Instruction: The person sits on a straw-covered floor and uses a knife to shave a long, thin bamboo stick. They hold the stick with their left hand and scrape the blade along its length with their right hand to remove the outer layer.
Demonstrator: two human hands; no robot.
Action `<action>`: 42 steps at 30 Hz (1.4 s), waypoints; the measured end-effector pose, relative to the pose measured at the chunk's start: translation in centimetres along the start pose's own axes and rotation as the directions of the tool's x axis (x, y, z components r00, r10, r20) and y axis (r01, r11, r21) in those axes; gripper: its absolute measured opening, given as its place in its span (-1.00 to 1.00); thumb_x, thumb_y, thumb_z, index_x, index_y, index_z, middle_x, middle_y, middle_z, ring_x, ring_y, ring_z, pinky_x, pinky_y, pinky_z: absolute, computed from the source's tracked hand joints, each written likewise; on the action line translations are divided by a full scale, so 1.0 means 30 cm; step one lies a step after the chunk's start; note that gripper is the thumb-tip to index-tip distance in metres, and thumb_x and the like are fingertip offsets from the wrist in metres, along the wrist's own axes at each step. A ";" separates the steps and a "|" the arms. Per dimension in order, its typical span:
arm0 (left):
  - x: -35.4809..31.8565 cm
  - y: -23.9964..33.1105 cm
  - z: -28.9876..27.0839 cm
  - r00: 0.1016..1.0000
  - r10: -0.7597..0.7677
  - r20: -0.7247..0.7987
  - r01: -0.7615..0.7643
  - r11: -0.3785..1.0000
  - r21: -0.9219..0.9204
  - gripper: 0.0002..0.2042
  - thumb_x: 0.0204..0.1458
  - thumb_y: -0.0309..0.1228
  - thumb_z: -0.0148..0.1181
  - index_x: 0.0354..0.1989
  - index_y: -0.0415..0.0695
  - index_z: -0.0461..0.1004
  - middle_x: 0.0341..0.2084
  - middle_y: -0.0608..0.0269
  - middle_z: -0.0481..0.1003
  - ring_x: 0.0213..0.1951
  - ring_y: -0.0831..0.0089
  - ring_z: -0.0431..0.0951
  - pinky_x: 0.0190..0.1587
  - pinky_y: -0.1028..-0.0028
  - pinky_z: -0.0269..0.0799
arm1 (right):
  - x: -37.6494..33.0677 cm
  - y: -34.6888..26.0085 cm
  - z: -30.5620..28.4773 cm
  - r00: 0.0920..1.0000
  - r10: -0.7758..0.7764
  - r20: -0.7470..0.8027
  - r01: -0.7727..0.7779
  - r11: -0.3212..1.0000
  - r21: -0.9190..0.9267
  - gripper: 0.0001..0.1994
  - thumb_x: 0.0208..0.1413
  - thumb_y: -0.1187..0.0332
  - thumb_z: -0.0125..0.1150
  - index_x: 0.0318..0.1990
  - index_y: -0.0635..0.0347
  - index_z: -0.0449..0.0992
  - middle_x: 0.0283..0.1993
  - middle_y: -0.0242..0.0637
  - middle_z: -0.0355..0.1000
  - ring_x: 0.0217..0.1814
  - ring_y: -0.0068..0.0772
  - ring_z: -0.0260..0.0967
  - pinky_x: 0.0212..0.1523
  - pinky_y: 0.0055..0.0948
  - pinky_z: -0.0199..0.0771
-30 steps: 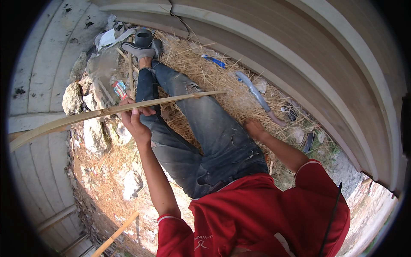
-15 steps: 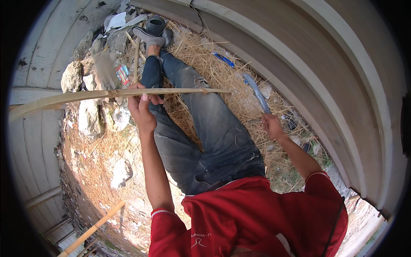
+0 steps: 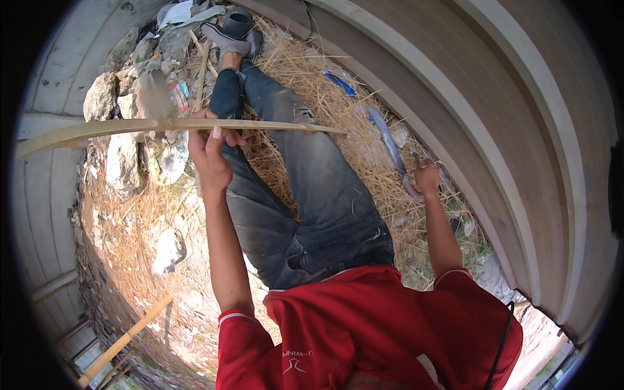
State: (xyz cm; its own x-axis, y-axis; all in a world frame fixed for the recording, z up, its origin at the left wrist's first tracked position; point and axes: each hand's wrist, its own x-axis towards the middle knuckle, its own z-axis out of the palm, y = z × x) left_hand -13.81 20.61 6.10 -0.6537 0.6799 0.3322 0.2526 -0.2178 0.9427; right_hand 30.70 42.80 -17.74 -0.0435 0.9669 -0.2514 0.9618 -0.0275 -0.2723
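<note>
Since a moment ago the right hand (image 3: 427,177) has gone further out along the wall side and now sits closed on the handle end of a long curved blade (image 3: 388,144) that lies in the straw (image 3: 364,169), where before it was only reaching that way. Over the same span the left hand (image 3: 209,151) has kept hold of the long bamboo strip (image 3: 175,125), and that strip now lies nearly level across the view rather than slanting down to the left.

On the left the grip is a firm pinch, fingers over the top of the strip and thumb under it, near the strip's middle. From there the strip runs far off to the left edge and its thin tip ends over the straw just past the person's jeans (image 3: 312,195). On the right the grip is wrapped around the blade's handle; the blade itself points away from the person, flat on the straw beside the pale wooden wall (image 3: 494,130).

Legs stretch out ahead over the straw, dark shoes (image 3: 231,32) at the far end. Rough stones (image 3: 120,162) and scraps of litter lie to the left of the legs, under the strip. Another bamboo stick (image 3: 123,339) lies on the ground lower left.
</note>
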 end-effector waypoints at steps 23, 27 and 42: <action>0.002 -0.008 0.012 1.000 0.008 0.008 -0.008 1.000 -0.021 -0.67 0.31 -0.24 0.06 -0.01 -0.31 0.28 -0.59 0.21 0.40 -0.54 0.43 0.51 -0.38 0.45 0.49 | 0.039 -0.032 0.077 0.928 -0.303 0.219 0.044 0.670 0.741 -0.88 0.14 0.43 0.33 -0.21 0.27 0.62 -0.20 -0.27 0.54 -0.09 -0.35 0.48 0.08 -0.39 0.40; 0.008 0.017 0.040 0.999 -0.022 -0.045 0.025 0.997 0.068 -0.58 0.23 -0.09 0.06 -0.15 -0.30 0.27 -0.64 0.23 0.34 -0.58 0.37 0.50 -0.37 0.41 0.52 | 0.015 -0.083 0.079 0.882 -0.328 0.339 -0.164 0.460 0.873 -0.93 0.14 0.49 0.34 -0.22 0.21 0.63 -0.29 -0.48 0.53 -0.17 -0.61 0.41 -0.01 -0.52 0.36; 0.008 -0.015 0.015 1.000 0.000 0.019 0.001 1.000 -0.029 -0.64 0.29 -0.22 0.07 0.00 -0.30 0.27 -0.59 0.17 0.43 -0.55 0.41 0.52 -0.39 0.45 0.50 | -0.021 -0.073 0.201 0.895 -0.394 0.209 0.017 0.499 0.867 -0.86 0.26 0.41 0.34 -0.09 0.22 0.58 -0.33 -0.55 0.45 -0.27 -0.70 0.32 -0.20 -0.61 0.32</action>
State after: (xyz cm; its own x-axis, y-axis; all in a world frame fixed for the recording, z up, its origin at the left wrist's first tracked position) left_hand -13.76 21.18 5.73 -0.6398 0.6934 0.3314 0.2316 -0.2372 0.9435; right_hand 27.00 40.73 -22.58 -0.4747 0.8231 -0.3116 0.2446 -0.2168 -0.9451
